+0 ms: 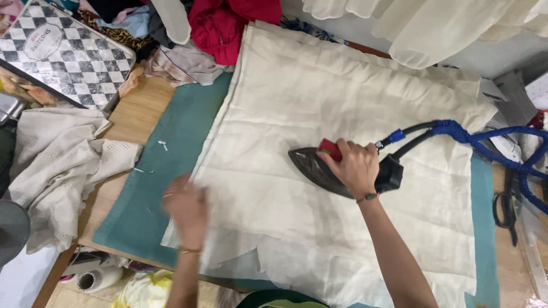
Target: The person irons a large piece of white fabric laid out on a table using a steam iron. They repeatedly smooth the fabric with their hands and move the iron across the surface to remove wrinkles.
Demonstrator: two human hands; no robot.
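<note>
A large cream cloth [342, 108] lies spread over a teal pad [177, 142] on a wooden table. My right hand [355, 166] grips the handle of a dark steam iron [317, 168], whose pointed sole rests on the cloth and points left. A blue-wrapped hose [474, 140] runs from the iron's back end to the right. My left hand [187, 208], blurred by motion, lies flat on the cloth's left edge near the front.
A pale embroidered fabric [57, 165] lies crumpled at the left. A black-and-white checkered box [63, 51] stands at the back left, with red cloth [222, 23] and other garments heaped behind. Black scissors [505, 208] lie at the right. Spools sit below the table.
</note>
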